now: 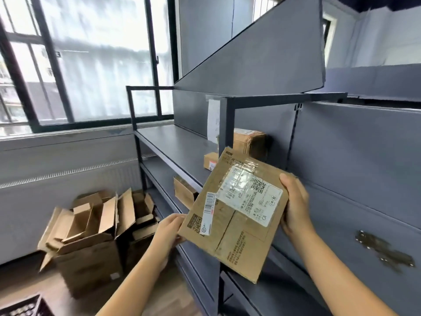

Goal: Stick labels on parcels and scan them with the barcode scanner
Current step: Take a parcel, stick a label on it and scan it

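— In front of the grey shelf rack (173, 142), where is the parcel (230, 236)?
— Up in the air, tilted, held between both hands. The left hand (168, 231) grips its lower left corner. The right hand (296, 208) clasps its right edge.
— Any labels on it?
— A white shipping label (250, 195) under clear tape, and a narrow barcode sticker (209, 210) touching it, running down toward the left corner.
— And around it?
— A small box (210, 161) and a bigger taped box (249, 143) sit on the shelf behind. Open cartons (95, 229) are piled on the floor below the window.
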Demonstrator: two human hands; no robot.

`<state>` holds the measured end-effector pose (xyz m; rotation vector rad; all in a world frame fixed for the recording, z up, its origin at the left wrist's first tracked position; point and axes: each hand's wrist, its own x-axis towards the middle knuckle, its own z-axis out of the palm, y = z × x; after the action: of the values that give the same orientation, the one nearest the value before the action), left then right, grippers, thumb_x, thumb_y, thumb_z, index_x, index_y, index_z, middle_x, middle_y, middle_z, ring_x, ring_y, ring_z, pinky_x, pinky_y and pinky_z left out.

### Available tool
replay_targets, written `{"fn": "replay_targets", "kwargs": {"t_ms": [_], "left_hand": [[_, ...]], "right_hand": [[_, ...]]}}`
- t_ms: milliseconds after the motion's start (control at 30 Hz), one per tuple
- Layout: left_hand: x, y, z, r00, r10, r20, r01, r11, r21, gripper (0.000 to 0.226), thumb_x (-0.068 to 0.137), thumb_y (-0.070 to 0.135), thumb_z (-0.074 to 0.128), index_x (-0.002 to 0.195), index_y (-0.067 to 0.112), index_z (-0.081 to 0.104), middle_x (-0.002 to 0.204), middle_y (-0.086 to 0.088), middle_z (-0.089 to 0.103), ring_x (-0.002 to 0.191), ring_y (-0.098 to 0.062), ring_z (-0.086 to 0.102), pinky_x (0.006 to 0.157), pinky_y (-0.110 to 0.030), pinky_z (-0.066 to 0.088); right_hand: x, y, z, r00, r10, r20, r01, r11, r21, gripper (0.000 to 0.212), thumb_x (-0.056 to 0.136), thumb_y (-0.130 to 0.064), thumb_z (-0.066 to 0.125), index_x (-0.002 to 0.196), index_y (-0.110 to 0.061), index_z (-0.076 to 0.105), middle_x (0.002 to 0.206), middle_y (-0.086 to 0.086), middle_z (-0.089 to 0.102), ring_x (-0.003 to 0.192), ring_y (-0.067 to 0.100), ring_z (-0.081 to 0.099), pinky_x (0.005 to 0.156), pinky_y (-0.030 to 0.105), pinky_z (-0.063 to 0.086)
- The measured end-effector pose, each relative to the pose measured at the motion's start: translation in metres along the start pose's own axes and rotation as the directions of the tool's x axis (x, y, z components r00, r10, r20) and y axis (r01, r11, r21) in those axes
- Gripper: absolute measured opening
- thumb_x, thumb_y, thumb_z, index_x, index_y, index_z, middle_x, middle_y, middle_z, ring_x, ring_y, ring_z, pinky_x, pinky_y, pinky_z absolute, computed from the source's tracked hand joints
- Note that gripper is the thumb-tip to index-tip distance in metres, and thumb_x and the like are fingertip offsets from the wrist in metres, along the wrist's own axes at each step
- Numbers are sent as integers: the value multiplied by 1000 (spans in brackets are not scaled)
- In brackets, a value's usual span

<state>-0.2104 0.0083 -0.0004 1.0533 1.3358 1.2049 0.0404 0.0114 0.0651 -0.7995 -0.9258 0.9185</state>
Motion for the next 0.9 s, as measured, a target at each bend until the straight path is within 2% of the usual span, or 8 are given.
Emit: {"fn": "replay_targets", "kwargs": {"t_ms": [67, 167, 333, 500, 600, 667, 833, 900], "left_hand": [[-2, 3, -31, 998, -38, -56, 38, 999, -10, 18, 94, 19, 52, 97, 11, 68, 97, -13, 70, 91, -26, 66, 81, -37, 53], [-8, 9, -85, 991, -30, -128, 37, 998, 49, 19, 97, 24, 49, 103, 16, 65, 98, -2, 67, 92, -14, 62, 77, -20, 52], [-50, 8, -197, 964, -27, -266, 37, 999, 33, 23, 95, 32, 50, 101, 19, 67, 99, -8, 71, 96, -25, 66, 89, -44, 51], [-120, -8, -322, 866, -1, -500, 25, 999, 41, 23, 95, 20, 48, 96, 7, 66, 94, -12, 71, 80, -19, 66, 61, -27, 48], [-171, -20, -382, 760, 28, -649, 13, 998, 58, 23, 96, 17, 46, 96, 6, 66, 84, -4, 69, 64, -3, 65, 53, -14, 48], [-202, -25, -409, 701, -10, -713, 12, 1000, -2, 22, 95, 19, 46, 91, 10, 66, 77, -4, 65, 59, -10, 60, 48, -18, 44], [-279, -47, -457, 531, -94, -842, -73, 985, -156, 49, 91, 58, 41, 113, 19, 62, 106, -10, 68, 88, -23, 64, 65, -28, 52], [-311, -55, -466, 483, -73, -873, -130, 980, -154, 65, 81, 75, 43, 123, 28, 59, 120, -17, 62, 103, -28, 61, 82, -35, 47]], "right_hand": [[-8, 10, 30, 999, 17, 50, -17, 1000, -6, 27, 63, -44, 69, 75, -20, 62, 72, 1, 63, 76, 24, 59, 72, 39, 46], [-17, 27, 80, 991, 42, 129, -45, 999, 25, 18, 79, -31, 66, 81, -15, 60, 70, 2, 63, 65, 15, 62, 63, 32, 49], [-47, 64, 187, 944, 112, 310, -124, 992, 17, 43, 62, -48, 68, 88, -13, 66, 87, 14, 69, 83, 30, 63, 82, 46, 49], [-113, 110, 312, 822, 204, 532, -242, 970, 1, 34, 69, -44, 65, 88, -16, 66, 78, 8, 70, 75, 31, 63, 75, 47, 49], [-162, 132, 385, 678, 265, 686, -341, 940, -26, 28, 71, -41, 66, 85, -17, 66, 84, 12, 70, 83, 35, 65, 83, 52, 50], [-194, 144, 426, 559, 257, 788, -371, 928, -39, 28, 73, -37, 64, 88, -14, 64, 80, 9, 70, 76, 28, 65, 74, 44, 50], [-277, 168, 521, 243, 226, 943, -449, 888, -97, 11, 82, -27, 65, 83, -16, 68, 78, 9, 68, 75, 27, 61, 71, 39, 48], [-315, 172, 552, 92, 205, 974, -480, 867, -137, 16, 78, -33, 67, 82, -17, 70, 80, 11, 67, 77, 28, 60, 74, 43, 46]]}}
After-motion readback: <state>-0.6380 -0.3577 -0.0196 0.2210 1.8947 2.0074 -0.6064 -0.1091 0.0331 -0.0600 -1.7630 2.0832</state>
